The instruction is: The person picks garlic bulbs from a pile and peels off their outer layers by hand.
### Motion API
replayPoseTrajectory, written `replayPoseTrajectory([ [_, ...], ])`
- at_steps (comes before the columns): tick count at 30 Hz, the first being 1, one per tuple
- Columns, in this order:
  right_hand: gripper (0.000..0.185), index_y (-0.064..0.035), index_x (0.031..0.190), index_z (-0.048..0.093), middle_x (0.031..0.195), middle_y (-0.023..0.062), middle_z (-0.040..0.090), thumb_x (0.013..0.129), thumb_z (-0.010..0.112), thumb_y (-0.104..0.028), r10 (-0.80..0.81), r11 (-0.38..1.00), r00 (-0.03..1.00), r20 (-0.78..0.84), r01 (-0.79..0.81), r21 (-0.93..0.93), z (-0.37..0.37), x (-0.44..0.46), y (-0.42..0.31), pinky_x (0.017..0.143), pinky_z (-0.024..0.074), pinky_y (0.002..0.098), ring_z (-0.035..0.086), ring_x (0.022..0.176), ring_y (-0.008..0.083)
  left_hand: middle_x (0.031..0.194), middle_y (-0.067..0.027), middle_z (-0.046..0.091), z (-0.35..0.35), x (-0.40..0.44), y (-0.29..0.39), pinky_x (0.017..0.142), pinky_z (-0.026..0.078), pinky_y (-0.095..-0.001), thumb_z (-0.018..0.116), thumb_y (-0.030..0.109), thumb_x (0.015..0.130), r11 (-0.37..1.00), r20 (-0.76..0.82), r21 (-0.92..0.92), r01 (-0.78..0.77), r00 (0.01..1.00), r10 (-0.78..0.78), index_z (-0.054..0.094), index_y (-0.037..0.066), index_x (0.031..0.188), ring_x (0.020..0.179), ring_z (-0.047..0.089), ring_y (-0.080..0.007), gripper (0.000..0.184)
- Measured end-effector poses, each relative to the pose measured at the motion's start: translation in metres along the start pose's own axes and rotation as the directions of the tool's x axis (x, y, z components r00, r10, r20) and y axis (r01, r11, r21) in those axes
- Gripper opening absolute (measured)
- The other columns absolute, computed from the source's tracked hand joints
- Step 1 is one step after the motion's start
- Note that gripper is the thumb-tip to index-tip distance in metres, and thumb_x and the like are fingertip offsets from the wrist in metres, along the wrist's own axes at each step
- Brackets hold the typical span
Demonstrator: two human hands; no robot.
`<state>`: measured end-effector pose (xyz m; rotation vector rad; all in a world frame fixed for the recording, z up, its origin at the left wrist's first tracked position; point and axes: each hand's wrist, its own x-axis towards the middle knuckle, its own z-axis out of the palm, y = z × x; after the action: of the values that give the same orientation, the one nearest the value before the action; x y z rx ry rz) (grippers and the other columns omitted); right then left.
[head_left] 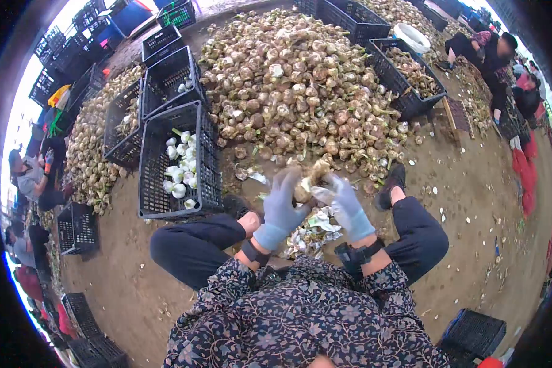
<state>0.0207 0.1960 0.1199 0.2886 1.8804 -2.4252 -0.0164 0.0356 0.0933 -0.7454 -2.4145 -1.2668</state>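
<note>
In front of me both gloved hands meet at the near edge of the garlic heap. My left hand [282, 207] is closed around a brownish garlic bulb [302, 192]. My right hand [348, 208] pinches at the same bulb from the other side, its fingertips against pale skin. A tuft of dry roots [318, 172] sticks up between the hands; exactly how it joins the bulb is blurred. Below the hands lies a pile of torn garlic skins [322, 224]. Cleaned white garlic bulbs [183, 161] lie in the black crate [176, 211] to my left.
A large heap of unpeeled garlic [300, 80] rises just ahead. More black crates [172, 83] stand to the left, and a crate of stems [411, 76] and a white bucket [412, 38] to the right. Other people [494, 52] sit at both sides.
</note>
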Motion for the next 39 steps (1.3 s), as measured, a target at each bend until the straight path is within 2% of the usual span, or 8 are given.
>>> replayPoseTrajectory([
  [12,0.019,0.0018,0.098,0.063,0.083,0.0019,0.065,0.081,0.056,0.004,-0.231,0.903,0.962,-0.146,0.156,-0.4,-0.005,0.012,0.05,0.061,0.0461,0.0236,0.057,0.069,0.0083,0.111,-0.0129,0.061,0.007,-0.009,-0.012,0.056,0.053,-0.0332,0.071,0.035,0.077,0.997,-0.014,-0.065,-0.044,0.999,0.043,0.051,0.008,0.126,0.074,0.066,-0.021,0.06],
  [14,0.016,0.0006,0.097,0.063,0.081,0.0011,0.064,0.082,0.057,0.002,0.033,0.982,0.99,-0.138,-0.007,0.188,0.002,0.004,0.036,0.056,0.0453,0.0222,0.056,0.065,0.0066,0.101,-0.0111,0.066,0.008,-0.009,-0.033,0.056,0.053,-0.0314,0.05,0.056,0.088,-0.346,0.702,-0.703,0.621,0.685,-0.196,0.052,0.007,0.122,0.068,0.066,-0.0163,0.06],
  [15,0.015,-0.0004,0.098,0.063,0.081,0.0012,0.064,0.084,0.058,0.0,0.035,0.984,0.995,-0.096,-0.017,0.177,-0.001,0.004,0.041,0.054,0.0445,0.0209,0.056,0.063,0.0056,0.099,-0.009,0.066,0.011,-0.006,-0.041,0.056,0.053,-0.0303,0.031,0.068,0.089,-0.457,0.769,-0.613,0.645,0.62,-0.156,0.052,0.01,0.121,0.062,0.064,-0.0161,0.069],
  [22,0.023,0.0012,0.105,0.062,0.087,0.0034,0.066,0.082,0.058,0.0,-0.165,0.918,0.974,0.155,0.209,-0.337,0.005,0.001,0.052,0.058,0.0468,0.0228,0.059,0.067,0.0077,0.116,-0.0084,0.06,0.031,-0.029,-0.044,0.087,0.051,-0.0383,0.042,0.056,0.093,-0.14,0.574,-0.804,0.578,0.694,-0.435,0.048,0.004,0.126,0.099,0.062,-0.0213,0.062],
  [32,0.026,-0.0002,0.105,0.063,0.093,0.0051,0.067,0.087,0.049,-0.013,0.071,0.897,0.995,-0.069,-0.033,0.441,-0.044,0.023,0.036,0.066,0.0489,0.0267,0.06,0.079,0.0138,0.108,-0.014,0.062,0.003,-0.032,-0.038,0.043,0.049,-0.0256,0.054,0.047,0.09,-0.498,0.792,-0.575,0.649,0.594,-0.14,0.049,0.005,0.122,0.073,0.063,-0.0174,0.053],
  [34,0.029,-0.0024,0.109,0.063,0.096,0.0079,0.068,0.088,0.053,-0.019,0.024,0.98,0.997,-0.07,-0.037,-0.197,-0.061,0.046,0.043,0.072,0.0502,0.0301,0.063,0.084,0.0178,0.107,-0.0152,0.062,0.005,-0.035,-0.024,0.043,0.049,-0.0259,0.057,0.049,0.087,-0.487,0.824,-0.567,0.665,0.461,-0.329,0.049,0.004,0.122,0.069,0.063,-0.0172,0.058],
  [36,0.037,-0.0101,0.115,0.062,0.101,0.0143,0.067,0.084,0.061,-0.031,0.117,0.091,0.99,0.076,0.066,-0.994,-0.061,0.051,0.038,0.079,0.0488,0.0315,0.063,0.09,0.0209,0.106,-0.0088,0.063,-0.004,-0.036,-0.023,0.046,0.038,-0.018,0.05,0.046,0.093,-0.507,0.826,-0.523,0.685,0.554,-0.105,0.051,0.004,0.121,0.067,0.058,-0.0088,0.05],
  [39,0.039,-0.0051,0.111,0.061,0.101,0.0119,0.067,0.082,0.066,-0.031,-0.022,0.307,0.989,0.149,0.148,-0.94,-0.057,0.025,0.026,0.078,0.0486,0.0306,0.063,0.09,0.018,0.088,-0.0055,0.064,-0.005,-0.033,-0.021,0.043,0.036,-0.0175,0.048,0.048,0.093,-0.341,0.727,-0.671,0.658,0.673,-0.133,0.055,0.004,0.115,0.056,0.054,-0.0072,0.05],
])
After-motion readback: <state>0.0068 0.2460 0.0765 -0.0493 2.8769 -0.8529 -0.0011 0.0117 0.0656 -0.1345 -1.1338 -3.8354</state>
